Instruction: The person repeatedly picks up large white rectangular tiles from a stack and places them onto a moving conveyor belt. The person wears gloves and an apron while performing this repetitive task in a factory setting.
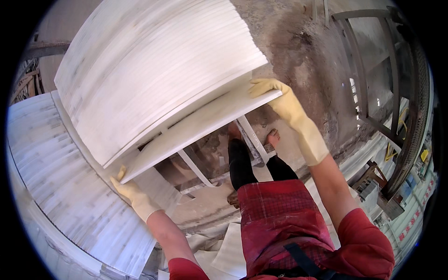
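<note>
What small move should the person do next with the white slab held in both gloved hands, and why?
Probably slide the white slab a little further off the stack toward the body, keeping it level. The left hand grips its near lower corner and the right hand its far corner, while part of it seems to rest under the stack on the metal frame.

We grip the long white slab (200, 126) at both ends with gloved hands, the left hand (133, 193) at its lower end and the right hand (280, 98) at its upper end, against the stack of white slabs (154, 70), above a white metal frame (219, 163).
</note>
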`<state>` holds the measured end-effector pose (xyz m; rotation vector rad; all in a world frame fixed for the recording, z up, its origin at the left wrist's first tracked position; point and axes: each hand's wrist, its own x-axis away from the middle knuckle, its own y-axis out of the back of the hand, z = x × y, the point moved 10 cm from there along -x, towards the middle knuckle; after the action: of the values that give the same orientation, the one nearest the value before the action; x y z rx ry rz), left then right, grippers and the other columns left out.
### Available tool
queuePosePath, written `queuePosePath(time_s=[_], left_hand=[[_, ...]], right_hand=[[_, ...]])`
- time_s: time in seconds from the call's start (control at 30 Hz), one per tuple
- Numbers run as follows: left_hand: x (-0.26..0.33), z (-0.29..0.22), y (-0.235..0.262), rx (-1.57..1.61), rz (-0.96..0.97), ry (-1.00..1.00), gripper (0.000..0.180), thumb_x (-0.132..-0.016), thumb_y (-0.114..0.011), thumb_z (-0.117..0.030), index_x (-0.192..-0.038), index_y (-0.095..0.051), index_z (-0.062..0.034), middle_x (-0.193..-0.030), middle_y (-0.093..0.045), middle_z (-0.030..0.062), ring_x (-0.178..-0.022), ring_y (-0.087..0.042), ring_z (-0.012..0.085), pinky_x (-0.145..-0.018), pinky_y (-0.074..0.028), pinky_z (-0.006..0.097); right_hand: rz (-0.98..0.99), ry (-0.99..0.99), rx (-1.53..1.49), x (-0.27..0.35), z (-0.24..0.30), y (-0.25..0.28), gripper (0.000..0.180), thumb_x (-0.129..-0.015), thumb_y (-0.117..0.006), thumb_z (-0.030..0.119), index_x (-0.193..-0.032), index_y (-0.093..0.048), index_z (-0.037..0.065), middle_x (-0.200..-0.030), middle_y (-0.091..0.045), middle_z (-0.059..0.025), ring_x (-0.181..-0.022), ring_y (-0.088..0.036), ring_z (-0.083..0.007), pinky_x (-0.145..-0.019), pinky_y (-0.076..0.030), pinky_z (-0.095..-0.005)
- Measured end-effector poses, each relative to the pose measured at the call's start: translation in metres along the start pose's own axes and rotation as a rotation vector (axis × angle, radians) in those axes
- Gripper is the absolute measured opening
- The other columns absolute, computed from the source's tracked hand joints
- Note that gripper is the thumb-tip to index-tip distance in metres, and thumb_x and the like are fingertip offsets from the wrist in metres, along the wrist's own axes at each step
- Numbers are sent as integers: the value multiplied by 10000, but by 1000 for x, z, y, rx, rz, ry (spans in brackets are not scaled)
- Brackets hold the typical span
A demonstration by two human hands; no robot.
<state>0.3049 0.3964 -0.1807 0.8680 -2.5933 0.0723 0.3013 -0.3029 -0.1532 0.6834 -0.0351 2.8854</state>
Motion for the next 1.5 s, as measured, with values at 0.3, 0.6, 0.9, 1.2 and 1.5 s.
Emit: queuePosePath(time_s=[0.3,0.6,0.9,1.2,1.5], left_hand=[[91,12,37,16,-233,245,483,-1000,-470,-386,-646,-546,-67,-872,-673,221,-996,-617,339,-1041,-388,480],[237,14,-11,129,-163,412,483,-981,-496,-340,-559,-485,-107,-589,-565,137,-775,-627,322,-925,-474,490],[277,-129,-163,64,218,295,458,-972,-509,-303,-564,-485,-96,-573,-560,124,-739,-623,314,-885,-502,480],[387,-260,-360,-46,515,151,459,-998,-464,-348,-639,-519,-68,-625,-554,116,-793,-598,294,-1023,-425,465],[573,-295,-577,-198,795,-19,415,-987,-510,-310,-672,-506,-40,-618,-552,124,-799,-597,259,-1031,-440,435]], right_hand=[[-319,30,-235,74,3,73,181,-897,-679,159,-775,-688,26,-870,-737,-148,-1010,-681,-252,-1154,-373,-441],[-510,177,-140,219,91,199,351,-933,-671,291,-683,-615,51,-684,-693,-159,-681,-695,-256,-1089,-450,-510],[-996,189,-289,445,197,273,309,-930,-598,135,-626,-592,82,-620,-673,-161,-598,-673,-276,-938,-539,-451],[-1317,230,-380,586,221,337,249,-872,-523,46,-636,-581,98,-583,-657,-129,-594,-659,-244,-883,-550,-423],[-1517,400,-394,666,154,462,200,-828,-640,82,-636,-584,79,-589,-652,-129,-608,-657,-226,-786,-567,-393]])
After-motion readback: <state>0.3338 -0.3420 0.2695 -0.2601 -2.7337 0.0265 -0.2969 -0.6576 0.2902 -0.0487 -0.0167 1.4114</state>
